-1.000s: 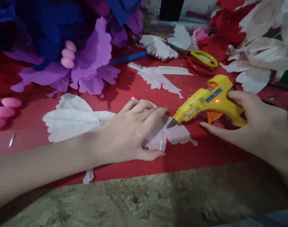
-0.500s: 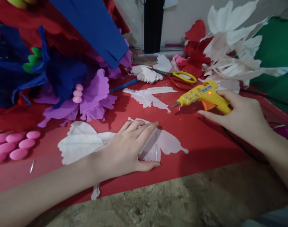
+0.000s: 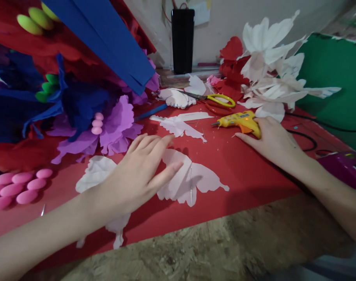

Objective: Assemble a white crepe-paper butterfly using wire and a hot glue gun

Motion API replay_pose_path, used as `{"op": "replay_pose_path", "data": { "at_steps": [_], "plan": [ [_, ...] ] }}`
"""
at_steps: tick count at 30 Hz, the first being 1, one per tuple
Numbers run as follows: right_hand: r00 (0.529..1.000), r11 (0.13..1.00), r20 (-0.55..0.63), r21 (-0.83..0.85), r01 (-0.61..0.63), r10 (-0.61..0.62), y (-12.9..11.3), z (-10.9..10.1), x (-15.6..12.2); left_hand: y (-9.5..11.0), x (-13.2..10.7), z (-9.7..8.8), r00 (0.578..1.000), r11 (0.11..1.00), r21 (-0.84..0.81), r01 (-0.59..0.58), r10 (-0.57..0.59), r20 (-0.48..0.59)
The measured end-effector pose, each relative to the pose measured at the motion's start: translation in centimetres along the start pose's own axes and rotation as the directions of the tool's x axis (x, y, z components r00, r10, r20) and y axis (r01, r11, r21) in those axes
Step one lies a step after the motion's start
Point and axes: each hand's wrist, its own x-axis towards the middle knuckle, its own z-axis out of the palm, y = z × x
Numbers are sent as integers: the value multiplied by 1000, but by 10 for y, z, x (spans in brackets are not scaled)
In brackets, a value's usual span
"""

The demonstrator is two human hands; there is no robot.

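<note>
My left hand [image 3: 145, 166] is open, its fingers apart, over the gap between two white butterfly cutouts. The right-hand cutout [image 3: 178, 183] lies on the red sheet [image 3: 254, 171] with a thin shiny line down its middle. Part of the left-hand cutout [image 3: 96, 171] is hidden under my left hand and forearm. My right hand [image 3: 274, 136] has its fingers around the handle of a yellow glue gun [image 3: 238, 120] with an orange trigger, low over the sheet. My right thumb stretches out in front of the trigger. The gun's nozzle points left, and a small orange light glows on its body.
Scissors [image 3: 215, 98] with yellow handles lie behind more white cutouts [image 3: 182, 123]. Pink oval pieces [image 3: 21, 186] are at left, near purple butterflies [image 3: 119, 125]. White butterflies [image 3: 271, 70] stand at back right. A black phone [image 3: 183, 41] leans on the wall.
My left hand has lifted off the right-hand cutout and drawn left, uncovering more of it. My right hand has carried the glue gun farther back and lower. The view has shifted slightly.
</note>
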Motion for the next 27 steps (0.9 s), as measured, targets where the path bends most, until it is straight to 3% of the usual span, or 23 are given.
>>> {"op": "replay_pose_path", "data": {
  "at_steps": [3, 6, 9, 12, 15, 17, 19, 27],
  "plan": [
    [997, 998, -70, 58, 30, -26, -8, -8, -5, -3, 1, 1, 999, 1000, 12, 29, -28, -14],
    [988, 969, -97, 204, 138, -120, -25, -20, -19, -2, 1, 2, 998, 998, -39, 57, -57, -2],
    [957, 875, 26, 415, 251, -287, -47, -28, -38, 1, -2, 0, 995, 972, -210, 102, -102, 9],
    [887, 744, 178, 626, 232, -426, -62, -29, -52, 3, -5, -4, 990, 914, -381, 140, -135, 40],
    [833, 653, 265, 744, 143, -485, -67, -27, -54, 2, -6, -4, 991, 930, -367, -15, 62, 117],
    [838, 647, 267, 751, 129, -476, -66, -26, -53, 0, -6, -1, 948, 939, -288, -190, 252, 196],
    [839, 643, 263, 755, 128, -476, -66, -25, -52, -1, -6, 5, 890, 926, -211, -313, 364, 276],
    [829, 644, 202, 730, 228, -521, -65, -24, -51, -6, -10, 25, 848, 923, -86, -374, 378, 372]
  ]
}}
